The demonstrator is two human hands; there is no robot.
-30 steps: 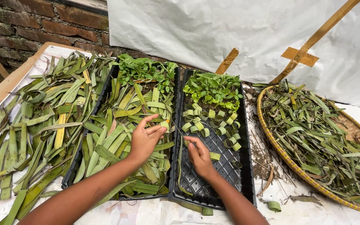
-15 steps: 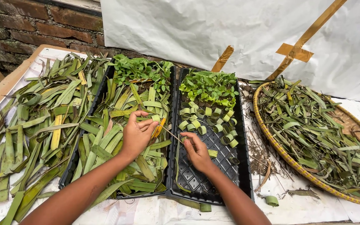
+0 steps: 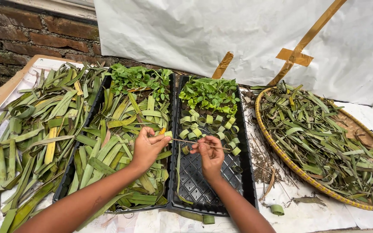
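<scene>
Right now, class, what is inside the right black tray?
The right tray holds seedlings at the far end, then rolled leaf rings; near cells sit bare. Cells under the right hand are hidden.

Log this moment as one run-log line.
left hand: pinching leaf ring | right hand: holding thin stick | over: black cell tray | nearby: leaf strips

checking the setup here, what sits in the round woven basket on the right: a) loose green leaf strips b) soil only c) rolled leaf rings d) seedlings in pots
a: the round woven basket is heaped with loose green leaf strips, while the rolled leaf rings and seedlings sit in the black cell tray below the right hand.
</scene>
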